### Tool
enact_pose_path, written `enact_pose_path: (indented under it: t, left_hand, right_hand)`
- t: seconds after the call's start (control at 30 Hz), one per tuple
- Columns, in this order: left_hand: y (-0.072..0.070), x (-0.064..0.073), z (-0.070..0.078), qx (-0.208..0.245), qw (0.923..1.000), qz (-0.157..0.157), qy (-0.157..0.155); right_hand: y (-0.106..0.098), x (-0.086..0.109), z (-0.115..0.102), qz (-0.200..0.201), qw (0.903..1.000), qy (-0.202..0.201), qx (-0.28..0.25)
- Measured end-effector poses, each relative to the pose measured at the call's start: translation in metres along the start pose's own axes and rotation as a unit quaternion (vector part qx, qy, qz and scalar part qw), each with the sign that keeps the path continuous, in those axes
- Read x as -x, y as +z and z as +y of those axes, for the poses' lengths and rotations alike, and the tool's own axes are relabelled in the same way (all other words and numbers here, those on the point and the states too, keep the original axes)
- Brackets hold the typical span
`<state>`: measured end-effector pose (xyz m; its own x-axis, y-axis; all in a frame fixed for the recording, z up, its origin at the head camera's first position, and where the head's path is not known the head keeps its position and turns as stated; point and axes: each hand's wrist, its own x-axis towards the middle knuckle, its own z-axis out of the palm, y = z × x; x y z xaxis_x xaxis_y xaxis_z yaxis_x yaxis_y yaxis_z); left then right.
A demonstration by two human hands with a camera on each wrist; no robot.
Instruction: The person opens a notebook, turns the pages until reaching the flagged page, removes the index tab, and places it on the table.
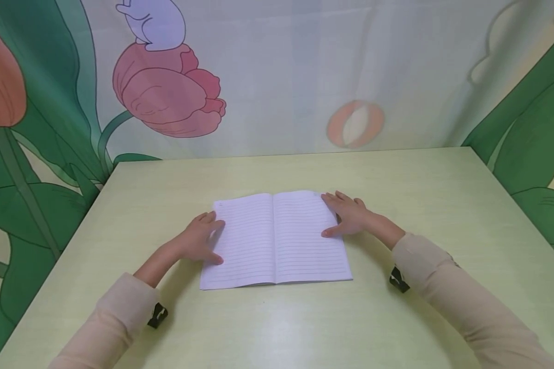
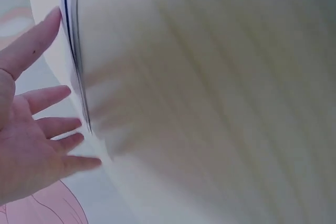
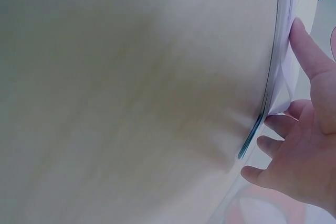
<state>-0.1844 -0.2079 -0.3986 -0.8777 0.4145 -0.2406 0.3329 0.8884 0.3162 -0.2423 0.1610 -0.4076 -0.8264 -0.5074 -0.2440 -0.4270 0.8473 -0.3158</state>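
Note:
A lined notebook (image 1: 251,241) lies spread on the table, its two ruled pages facing up and its fold running down the middle. At its left edge is my left hand (image 1: 202,238), fingers and thumb spread, the thumb over the page. My right hand (image 1: 348,214) touches the opposite edge near the upper corner, thumb on the page and fingers extended. Seen from the right wrist, the page edges (image 3: 283,85) bulge a little beside the fingers (image 3: 281,124). In the left wrist view, the thumb (image 2: 39,40) lies against the notebook's side. No writing shows on the pages.
The pale wooden table (image 1: 277,328) has its far edge against a light curtain (image 1: 277,77) printed with flowers and a ball. Green leaf prints (image 1: 531,138) flank both sides. Dark wrist devices (image 1: 399,279) sit below the beige sleeves (image 1: 461,292).

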Motion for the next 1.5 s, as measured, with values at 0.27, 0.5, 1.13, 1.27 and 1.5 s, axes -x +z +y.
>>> enact_pose_path:
  t: [0.27,0.5,1.13,1.27,1.5]
  left_hand:
    - [-0.004,-0.005,0.0,0.14,0.9892,0.034,0.026]
    - [-0.008,-0.008,-0.013,0.29,0.9569,-0.009,-0.003]
    - [-0.013,-0.003,-0.026,0.489,0.8693,-0.074,-0.01]
    - [-0.015,-0.001,-0.026,0.525,0.848,-0.074,-0.014]
    - [-0.013,0.001,-0.028,0.55,0.8323,-0.065,-0.032]
  right_hand:
    - [0.0,0.002,-0.002,0.014,0.9998,-0.003,-0.014]
    - [0.0,0.0,-0.003,0.024,0.9976,-0.01,-0.064]
    - [0.003,-0.009,-0.05,-0.033,0.8766,-0.121,-0.465]
    - [0.009,-0.012,-0.071,-0.035,0.9036,-0.137,-0.404]
    - [0.022,-0.019,-0.097,-0.047,0.958,-0.193,-0.207]
